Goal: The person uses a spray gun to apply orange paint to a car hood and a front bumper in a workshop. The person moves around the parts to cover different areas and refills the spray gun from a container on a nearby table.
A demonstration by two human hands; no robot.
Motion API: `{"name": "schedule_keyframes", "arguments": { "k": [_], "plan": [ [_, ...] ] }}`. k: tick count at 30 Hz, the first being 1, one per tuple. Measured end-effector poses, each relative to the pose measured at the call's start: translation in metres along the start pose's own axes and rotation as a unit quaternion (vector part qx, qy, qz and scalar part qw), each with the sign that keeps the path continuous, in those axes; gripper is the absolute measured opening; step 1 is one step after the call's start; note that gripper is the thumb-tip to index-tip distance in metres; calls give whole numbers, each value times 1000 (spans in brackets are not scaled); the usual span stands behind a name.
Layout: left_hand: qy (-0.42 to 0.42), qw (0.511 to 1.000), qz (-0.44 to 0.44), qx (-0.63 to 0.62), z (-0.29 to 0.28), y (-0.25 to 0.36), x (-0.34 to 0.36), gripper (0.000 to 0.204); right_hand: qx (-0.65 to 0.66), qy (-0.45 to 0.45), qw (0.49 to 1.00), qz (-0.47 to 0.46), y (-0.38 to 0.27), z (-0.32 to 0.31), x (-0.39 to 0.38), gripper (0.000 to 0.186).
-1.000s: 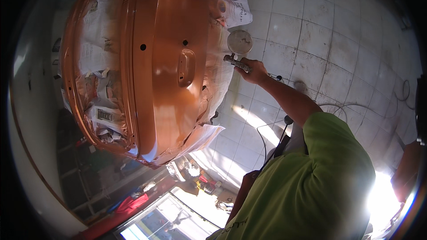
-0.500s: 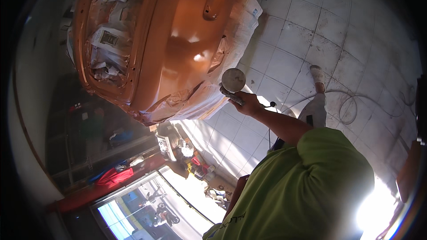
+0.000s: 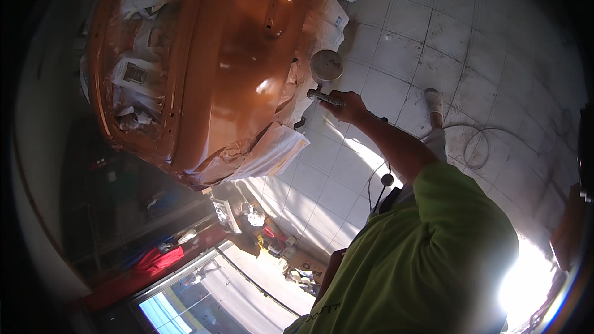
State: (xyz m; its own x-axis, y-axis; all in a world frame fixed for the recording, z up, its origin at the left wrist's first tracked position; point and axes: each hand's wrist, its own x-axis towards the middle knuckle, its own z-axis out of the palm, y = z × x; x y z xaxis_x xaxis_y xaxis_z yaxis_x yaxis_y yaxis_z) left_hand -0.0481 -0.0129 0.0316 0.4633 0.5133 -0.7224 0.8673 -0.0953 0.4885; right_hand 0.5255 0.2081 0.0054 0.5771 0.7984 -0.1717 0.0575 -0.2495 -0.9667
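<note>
My right hand (image 3: 348,108) is wrapped around the handle of a spray gun (image 3: 326,98), which has a round, pale cup (image 3: 327,65) on top. The gun is held beside an orange car body (image 3: 229,86), its nose toward the lower edge of the painted panel. That panel is glossy, with an oval recess (image 3: 280,13) and small holes. Masking paper (image 3: 278,148) hangs along the panel's lower edge, and more covers the window opening (image 3: 139,74). A thin dark hose (image 3: 371,188) hangs below my forearm. My left hand is not in view.
White tiled floor (image 3: 396,55) lies right of the car, with a coiled hose (image 3: 476,148) on it. A shoe (image 3: 432,96) stands nearby. Cans and clutter (image 3: 284,247) sit by the bright doorway (image 3: 235,284). A red cloth (image 3: 158,260) lies near dark glass.
My right hand and the spray gun have moved up the picture along the panel's edge. The car has shifted left in view, and more floor shows between it and the gun.
</note>
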Motion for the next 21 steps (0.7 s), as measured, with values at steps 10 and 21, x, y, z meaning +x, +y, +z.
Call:
{"name": "schedule_keyframes", "arguments": {
  "k": [10,21],
  "plan": [
    [-90,990,-108,-31,-64,265,137,25,-66,71,995,18,2,-204,149,41],
    [-80,991,-98,-43,-59,417,209,23,-72,136,988,17,12,-362,354,54]
  ]
}}
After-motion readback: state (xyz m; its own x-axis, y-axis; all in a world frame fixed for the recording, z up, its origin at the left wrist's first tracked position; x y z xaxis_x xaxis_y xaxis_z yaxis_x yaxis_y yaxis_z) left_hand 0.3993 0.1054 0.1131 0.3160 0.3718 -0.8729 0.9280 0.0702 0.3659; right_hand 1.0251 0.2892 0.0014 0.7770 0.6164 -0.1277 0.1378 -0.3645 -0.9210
